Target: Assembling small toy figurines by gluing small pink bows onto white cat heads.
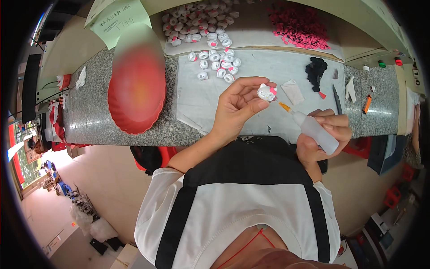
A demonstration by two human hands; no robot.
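Between thumb and fingers, my left hand (pixel 239 107) pinches a small white cat-head figurine (pixel 265 93) with a pink bow. My right hand (pixel 329 130) is wrapped round a translucent squeeze bottle (pixel 316 133) with an orange tapered nozzle (pixel 284 106). The bottle tilts up to the left, and its fine tip is at or very close to the figurine's lower right side; whether they touch I cannot tell. Beyond my left hand, several similar white heads (pixel 219 60) lie loose on the white sheet (pixel 190 101) covering the worktop.
A red fluted bowl (pixel 130 119) stands at left. More white pieces (pixel 197 20) and a heap of pink bows (pixel 302 29) fill the back shelf. On the right lie a folded white pad (pixel 292 92), black cloth (pixel 316 71), a dark pen-like tool (pixel 337 99) and an orange-handled tool (pixel 367 104).
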